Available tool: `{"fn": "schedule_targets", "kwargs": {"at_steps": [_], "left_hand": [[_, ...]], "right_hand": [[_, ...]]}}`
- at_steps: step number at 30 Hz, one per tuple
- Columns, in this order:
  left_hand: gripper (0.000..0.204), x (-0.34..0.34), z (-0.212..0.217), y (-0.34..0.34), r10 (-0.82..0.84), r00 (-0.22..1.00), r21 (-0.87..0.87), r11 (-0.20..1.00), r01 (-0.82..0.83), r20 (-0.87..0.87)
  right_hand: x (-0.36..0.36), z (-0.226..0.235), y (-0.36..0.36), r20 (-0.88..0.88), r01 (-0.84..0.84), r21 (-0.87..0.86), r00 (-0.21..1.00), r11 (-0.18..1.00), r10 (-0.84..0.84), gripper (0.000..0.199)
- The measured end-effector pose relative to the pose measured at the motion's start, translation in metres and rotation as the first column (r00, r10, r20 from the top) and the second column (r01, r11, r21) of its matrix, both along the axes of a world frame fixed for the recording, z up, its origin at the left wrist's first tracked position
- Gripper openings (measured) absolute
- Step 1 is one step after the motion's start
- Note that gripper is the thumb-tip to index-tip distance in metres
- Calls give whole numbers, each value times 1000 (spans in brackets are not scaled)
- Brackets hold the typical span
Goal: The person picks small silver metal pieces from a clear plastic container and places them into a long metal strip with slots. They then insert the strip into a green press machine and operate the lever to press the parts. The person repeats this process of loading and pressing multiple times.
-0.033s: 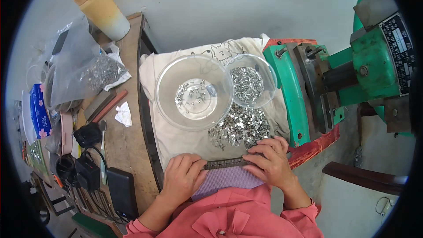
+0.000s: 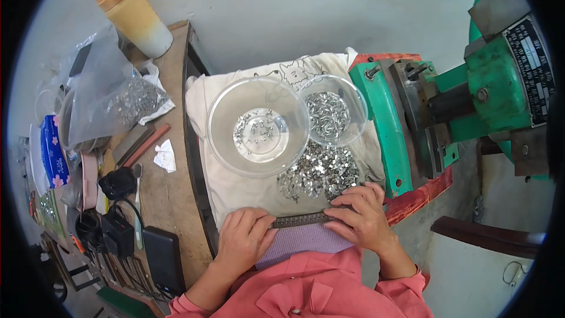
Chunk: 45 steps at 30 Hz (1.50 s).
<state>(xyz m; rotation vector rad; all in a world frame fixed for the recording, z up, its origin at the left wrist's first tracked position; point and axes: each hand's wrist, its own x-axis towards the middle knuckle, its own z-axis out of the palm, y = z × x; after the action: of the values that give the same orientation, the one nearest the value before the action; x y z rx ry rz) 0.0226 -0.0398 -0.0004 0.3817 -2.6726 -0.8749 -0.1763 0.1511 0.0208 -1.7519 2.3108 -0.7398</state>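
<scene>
Between my two hands lies a dark, narrow metal strip (image 2: 301, 219) with a row of small notches or slots along it. My left hand (image 2: 244, 232) pinches its left end, and my right hand (image 2: 360, 215) grips the right end. The fingers cover both ends. Under the strip is a purple textured cloth (image 2: 300, 242) across my lap. Just beyond it, a heap of small shiny metal pieces (image 2: 321, 171) is spread on a pale cloth (image 2: 226, 182). A large clear tub (image 2: 213, 141) holds a few small metal parts; a smaller clear tub (image 2: 360, 126) contains many thin metal pins.
On the right stands a green machine (image 2: 497, 91) with a steel block and shaft. The wooden table (image 2: 176, 191) at left carries a yellow bottle (image 2: 135, 17), a plastic bag of metal parts (image 2: 132, 100), a black flat box (image 2: 163, 258), a toothbrush (image 2: 138, 206) and cables.
The view has shifted very slightly, so the tubs and machine sit a little differently in the picture. Both hands keep the same hold on the strip.
</scene>
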Motion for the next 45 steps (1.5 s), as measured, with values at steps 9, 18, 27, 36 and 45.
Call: {"fn": "schedule_targets", "kwargs": {"at_steps": [9, 18, 27, 36, 45], "left_hand": [[44, 2, 7, 3, -91, 996, -16, 996, 92, 23], [51, 8, 0, 7, -164, 983, -189, 966, 177, 79], [48, 6, 4, 9, -118, 989, -67, 990, 124, 85], [48, 5, 5, 12, -134, 986, -121, 982, 146, 104], [51, 5, 11, 15, -161, 976, -245, 950, 193, 144]], "right_hand": [[-51, 34, -41, -59, 161, -213, 982, 964, -178, 15], [-94, 23, -110, -121, 151, -21, 981, 988, -153, 13], [-108, -5, -147, -105, 183, 117, 980, 976, -171, 20], [-110, -9, -165, -192, 215, 179, 965, 960, -180, 15], [-109, -9, -165, -173, 150, 159, 977, 976, -122, 14]]}}
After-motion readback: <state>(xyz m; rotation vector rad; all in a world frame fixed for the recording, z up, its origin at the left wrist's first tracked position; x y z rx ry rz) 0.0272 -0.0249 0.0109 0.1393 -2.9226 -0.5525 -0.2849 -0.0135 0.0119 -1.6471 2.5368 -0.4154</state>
